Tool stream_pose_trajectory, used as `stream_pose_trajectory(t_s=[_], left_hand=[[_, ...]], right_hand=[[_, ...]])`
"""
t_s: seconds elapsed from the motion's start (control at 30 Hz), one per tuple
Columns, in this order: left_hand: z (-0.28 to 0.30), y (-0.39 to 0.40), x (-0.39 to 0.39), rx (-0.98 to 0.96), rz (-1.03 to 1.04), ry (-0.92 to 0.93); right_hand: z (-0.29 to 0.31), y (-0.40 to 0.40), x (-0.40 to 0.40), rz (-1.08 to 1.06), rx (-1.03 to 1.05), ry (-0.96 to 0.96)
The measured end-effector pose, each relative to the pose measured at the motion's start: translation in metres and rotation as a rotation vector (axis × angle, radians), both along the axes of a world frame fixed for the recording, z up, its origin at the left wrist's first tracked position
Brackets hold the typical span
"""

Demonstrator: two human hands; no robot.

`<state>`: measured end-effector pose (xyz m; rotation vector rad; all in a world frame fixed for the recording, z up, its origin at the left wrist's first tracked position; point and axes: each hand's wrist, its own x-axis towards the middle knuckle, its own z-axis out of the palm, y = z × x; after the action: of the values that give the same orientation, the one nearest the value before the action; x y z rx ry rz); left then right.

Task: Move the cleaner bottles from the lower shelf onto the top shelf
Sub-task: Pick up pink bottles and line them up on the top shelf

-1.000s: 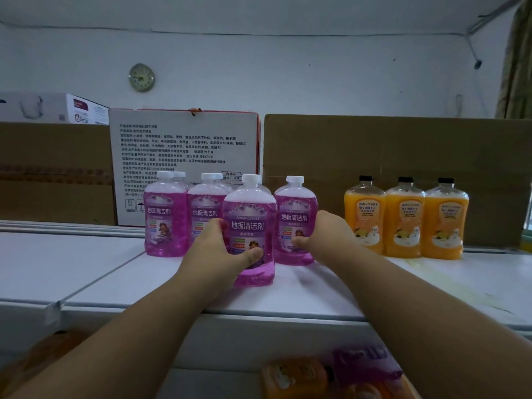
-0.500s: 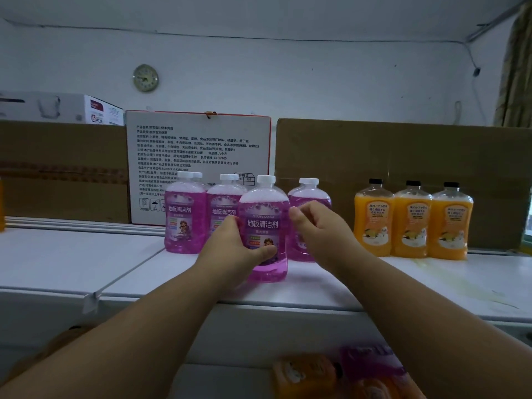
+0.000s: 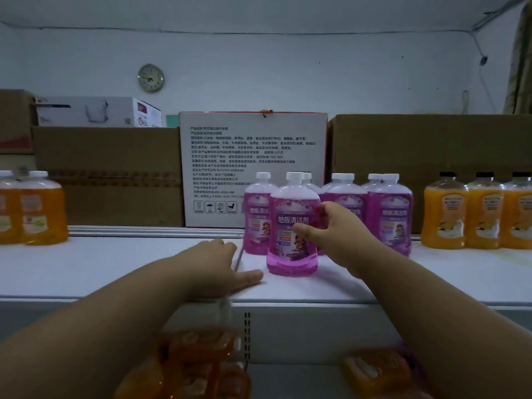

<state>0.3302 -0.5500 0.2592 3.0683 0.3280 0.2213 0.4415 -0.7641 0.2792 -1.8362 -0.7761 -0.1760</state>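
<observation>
Your left hand [image 3: 218,266] has let go of the front purple bottle [image 3: 293,228] and now rests flat and open on the top shelf [image 3: 115,272], lower centre of frame. Your right hand [image 3: 334,234] has taken over the grip, fingers curled round its right side. It stands upright, so it looks placed; orange bottles [image 3: 198,355] wait below.

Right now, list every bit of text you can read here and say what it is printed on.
"地板清洁剂": label of the front purple bottle, held by the right hand.
"清洁剂", partly hidden: right purple bottle.
White carton: many lines of small print and handling symbols, too blurred to read.
White box logo, orange bottles labels, wall clock numerals: too small or blurred to read.
</observation>
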Motion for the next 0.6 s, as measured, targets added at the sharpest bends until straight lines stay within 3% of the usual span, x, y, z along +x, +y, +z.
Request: stream_pose_trajectory(t_s=[0.37, 0.6], left_hand=[[-0.019, 0.016, 0.016, 0.015, -0.141, -0.039], [-0.021, 0.018, 0.02, 0.03, -0.12, -0.062]], right_hand=[[-0.006, 0.059, -0.014, -0.205, -0.156, -0.125], [-0.011, 0.064, -0.012, -0.301, -0.204, -0.204]])
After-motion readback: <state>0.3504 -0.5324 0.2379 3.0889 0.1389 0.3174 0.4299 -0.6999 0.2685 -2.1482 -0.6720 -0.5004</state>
